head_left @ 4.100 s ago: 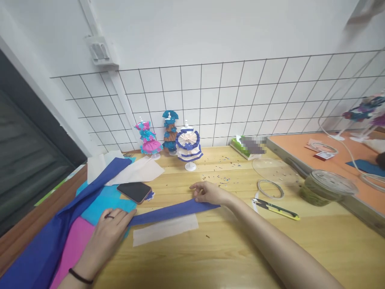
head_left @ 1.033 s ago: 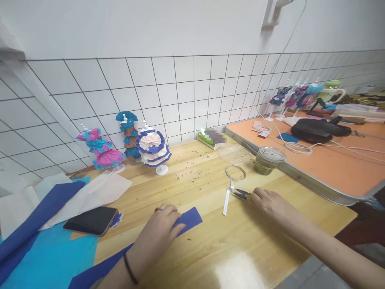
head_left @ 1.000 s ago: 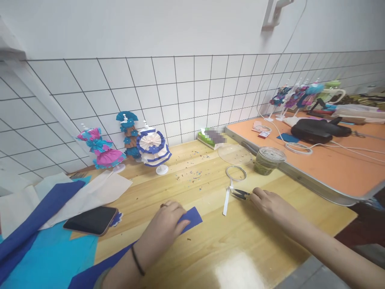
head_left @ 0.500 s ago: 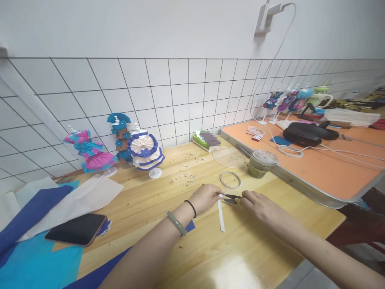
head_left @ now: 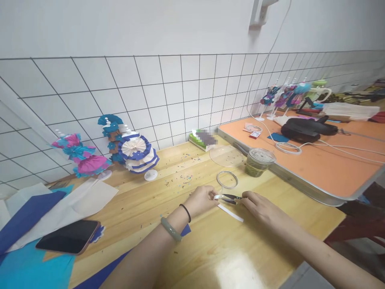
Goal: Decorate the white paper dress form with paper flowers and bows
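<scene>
My left hand (head_left: 204,197) pinches a narrow white paper strip (head_left: 231,213), whose free length slants down to the right over the wooden table (head_left: 210,253). Dark scissors (head_left: 231,198) are held in my right hand (head_left: 255,204), their blades parted and pointing left at the strip near my left fingertips. The scissors' handles are mostly hidden by my fingers. Just beyond lies a thin silver ring (head_left: 227,180). Farther off stands a round clear tub (head_left: 259,162) with something greenish inside. Beneath my left wrist a piece of dark blue paper (head_left: 186,230) shows.
Small paper dresses on stands, one of them blue and white (head_left: 138,152), are at the back left. A phone (head_left: 69,237) and paper sheets (head_left: 96,192) lie left. Paper scraps (head_left: 183,178) litter the table. An orange table (head_left: 315,164) adjoins on the right.
The white strip has swung from hanging nearly straight down to slanting right. The scissor blades are now spread wider. The whole view has shifted slightly.
</scene>
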The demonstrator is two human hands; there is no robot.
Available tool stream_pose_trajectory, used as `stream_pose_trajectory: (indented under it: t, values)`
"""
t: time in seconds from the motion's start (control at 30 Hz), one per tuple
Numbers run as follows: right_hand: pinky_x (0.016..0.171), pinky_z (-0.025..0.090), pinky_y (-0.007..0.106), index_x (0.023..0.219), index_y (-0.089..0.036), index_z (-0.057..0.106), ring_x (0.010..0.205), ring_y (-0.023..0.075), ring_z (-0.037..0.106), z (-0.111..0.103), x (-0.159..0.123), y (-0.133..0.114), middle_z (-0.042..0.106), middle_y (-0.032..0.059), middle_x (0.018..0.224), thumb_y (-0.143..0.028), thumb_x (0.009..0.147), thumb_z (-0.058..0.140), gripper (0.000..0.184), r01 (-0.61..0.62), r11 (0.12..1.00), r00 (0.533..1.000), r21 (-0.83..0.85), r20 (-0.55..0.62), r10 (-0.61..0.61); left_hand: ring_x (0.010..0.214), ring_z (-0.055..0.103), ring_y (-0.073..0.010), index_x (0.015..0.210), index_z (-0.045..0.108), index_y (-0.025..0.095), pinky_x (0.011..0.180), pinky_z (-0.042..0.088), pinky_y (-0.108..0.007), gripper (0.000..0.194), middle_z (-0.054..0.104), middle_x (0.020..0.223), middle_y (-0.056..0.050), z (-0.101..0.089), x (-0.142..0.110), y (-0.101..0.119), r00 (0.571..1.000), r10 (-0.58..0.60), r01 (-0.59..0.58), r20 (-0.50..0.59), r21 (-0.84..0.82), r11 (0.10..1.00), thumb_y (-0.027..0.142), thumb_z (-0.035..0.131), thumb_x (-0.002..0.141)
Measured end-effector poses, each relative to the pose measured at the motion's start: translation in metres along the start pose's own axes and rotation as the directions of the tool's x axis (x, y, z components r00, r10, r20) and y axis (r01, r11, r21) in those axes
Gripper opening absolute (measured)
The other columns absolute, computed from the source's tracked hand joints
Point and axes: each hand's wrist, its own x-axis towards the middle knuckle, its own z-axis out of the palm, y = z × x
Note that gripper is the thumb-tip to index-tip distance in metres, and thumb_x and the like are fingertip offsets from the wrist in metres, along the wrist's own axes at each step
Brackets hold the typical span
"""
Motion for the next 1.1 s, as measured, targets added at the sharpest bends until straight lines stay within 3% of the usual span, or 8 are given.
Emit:
stream_pose_trajectory:
  t: [0.17, 0.3, 0.37, 0.53, 0.8, 1.1]
  values:
    - [0.061, 0.041, 0.027, 0.087, -0.019, 0.055, 0.067, 0.0168, 0.052, 0.003, 0.002, 0.0, 0.054, 0.0062, 0.08, -0.01, 0.086, 0.033, 0.024, 0.013, 1.0, 0.999, 0.005, -0.046, -0.013, 0.06, 0.053, -0.0085, 0.105, 0.057, 0.012, 0.056, 0.04, -0.019, 0.045, 0.061, 0.073, -0.001, -0.004, -0.001, 0.004, 0.991, -0.058, 0.079, 0.123, -0.176, 0.981, 0.031, 0.064, 0.065]
    - [0.062, 0.041, 0.028, 0.088, -0.018, 0.056, 0.07, 0.0174, 0.052, 0.006, 0.001, 0.0, 0.054, 0.0073, 0.082, -0.01, 0.086, 0.033, 0.024, 0.028, 0.999, 0.999, -0.021, -0.041, -0.028, 0.045, 0.045, -0.0052, 0.086, 0.061, 0.011, 0.043, 0.032, -0.017, 0.029, 0.062, 0.066, -0.003, -0.006, -0.001, 0.007, 0.972, -0.151, 0.19, 0.18, -0.226, 0.956, 0.035, 0.051, 0.075]
    - [0.063, 0.041, 0.028, 0.089, -0.018, 0.056, 0.071, 0.0176, 0.052, 0.006, 0.0, -0.001, 0.054, 0.0077, 0.083, -0.011, 0.087, 0.032, 0.025, 0.03, 0.999, 0.999, -0.029, -0.044, -0.031, 0.036, 0.037, -0.0042, 0.076, 0.06, 0.012, 0.037, 0.026, -0.018, 0.029, 0.062, 0.061, -0.003, -0.006, 0.002, 0.008, 0.956, -0.216, 0.261, 0.201, -0.232, 0.937, 0.037, 0.045, 0.077]
    - [0.064, 0.041, 0.028, 0.089, -0.019, 0.056, 0.071, 0.0174, 0.053, 0.005, -0.005, -0.004, 0.055, 0.0071, 0.082, -0.014, 0.089, 0.031, 0.026, 0.037, 0.999, 0.997, -0.033, -0.064, -0.04, 0.029, 0.035, -0.005, 0.074, 0.055, 0.013, 0.032, 0.022, -0.018, 0.032, 0.061, 0.052, -0.003, -0.003, 0.011, 0.014, 0.915, -0.326, 0.379, 0.237, -0.23, 0.896, 0.039, 0.036, 0.08]
    - [0.064, 0.041, 0.028, 0.087, -0.02, 0.057, 0.07, 0.0169, 0.053, 0.004, -0.008, -0.008, 0.055, 0.0059, 0.081, -0.014, 0.089, 0.031, 0.026, 0.018, 0.999, 0.997, -0.05, -0.076, -0.021, 0.031, 0.043, -0.0045, 0.055, 0.056, 0.013, 0.032, 0.024, -0.017, 0.017, 0.061, 0.05, -0.001, -0.006, 0.021, 0.025, 0.893, -0.334, 0.382, 0.3, -0.116, 0.917, 0.024, 0.054, 0.068]
    - [0.068, 0.04, 0.031, 0.093, -0.018, 0.056, 0.076, 0.0189, 0.052, 0.006, -0.011, -0.008, 0.055, 0.0079, 0.087, -0.012, 0.089, 0.03, 0.027, 0.017, 0.996, 1.0, -0.092, -0.017, -0.019, 0.033, 0.043, -0.0049, 0.056, 0.057, 0.013, 0.032, 0.026, -0.017, 0.015, 0.065, 0.056, -0.002, -0.004, 0.035, 0.025, 0.883, -0.346, 0.383, 0.319, -0.062, 0.922, 0.023, 0.052, 0.067]
